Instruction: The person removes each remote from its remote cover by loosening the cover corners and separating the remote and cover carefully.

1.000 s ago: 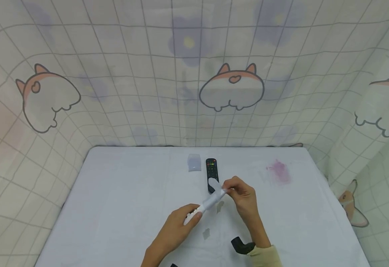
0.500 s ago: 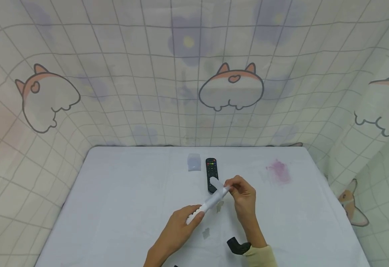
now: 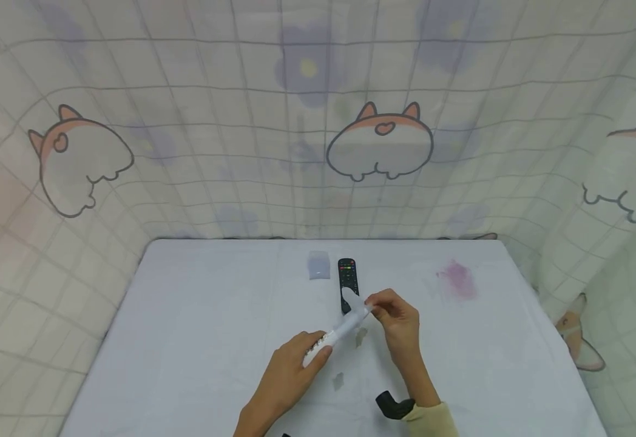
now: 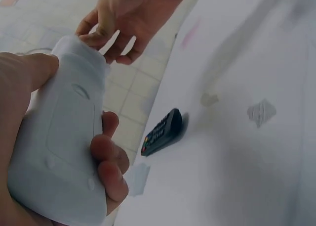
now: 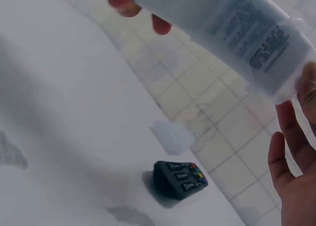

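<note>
In the head view my left hand (image 3: pixel 287 370) grips a white remote control (image 3: pixel 316 351) by its near end, thumb on one side and fingers round the other. A translucent plastic sleeve (image 3: pixel 342 328) covers the far part of the remote, and a loose flap of it stands up near the tip. My right hand (image 3: pixel 402 325) pinches the sleeve's far end between thumb and fingertips. From the left wrist the remote's smooth underside shows. In the right wrist view small dark print (image 5: pixel 269 50) shows through the film, close to the right thumb.
A black remote control (image 3: pixel 346 273) lies on the white table (image 3: pixel 214 315) beyond the hands. Left of it is a small clear plastic piece (image 3: pixel 318 265). Grey patches (image 3: pixel 338 381) and a pink stain (image 3: pixel 458 279) mark the tabletop. A patterned curtain (image 3: pixel 230 139) hangs behind.
Both hands stay nearly in place with the white remote between them. The right fingertips shifted slightly outward, then back; the sleeve's flap moved a little with them.
</note>
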### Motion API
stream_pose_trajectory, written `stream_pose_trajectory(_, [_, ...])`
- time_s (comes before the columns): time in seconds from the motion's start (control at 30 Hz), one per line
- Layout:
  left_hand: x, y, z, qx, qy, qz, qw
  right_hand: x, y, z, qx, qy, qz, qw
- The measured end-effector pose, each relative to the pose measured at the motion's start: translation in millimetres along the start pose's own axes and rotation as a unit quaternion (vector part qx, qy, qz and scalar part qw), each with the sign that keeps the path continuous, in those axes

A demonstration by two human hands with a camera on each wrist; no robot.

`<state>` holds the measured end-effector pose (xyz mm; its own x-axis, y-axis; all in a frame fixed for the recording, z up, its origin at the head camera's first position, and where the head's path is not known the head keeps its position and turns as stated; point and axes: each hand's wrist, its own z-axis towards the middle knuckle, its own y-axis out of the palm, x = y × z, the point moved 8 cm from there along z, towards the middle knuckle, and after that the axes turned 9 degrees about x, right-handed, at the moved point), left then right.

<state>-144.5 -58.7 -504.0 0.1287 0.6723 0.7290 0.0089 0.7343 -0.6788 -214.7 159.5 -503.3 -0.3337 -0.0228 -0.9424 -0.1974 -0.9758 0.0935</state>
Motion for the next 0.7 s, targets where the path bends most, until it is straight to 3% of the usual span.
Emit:
stream_pose_trajectory(0.13, [-1.9, -6.3, 1.1, 0.039, 0.015, 0.039, 0.9984, 5.5, 1.5, -7.6, -0.025, 0.017, -0.032, 0.999])
stream_pose_trajectory(0.4, [-4.5, -19.5, 4.6, 0.094, 0.039, 0.054, 0.9934, 9.6, 10.6, -22.1, -0.064, 0.080, -0.053, 0.993])
stream_pose_trajectory(0.7, [5.8, -30.1, 6.7, 0.136, 0.106, 0.119, 0.9777, 11.6, 17.2, -27.9, -0.090, 0.148, -0.058, 0.983])
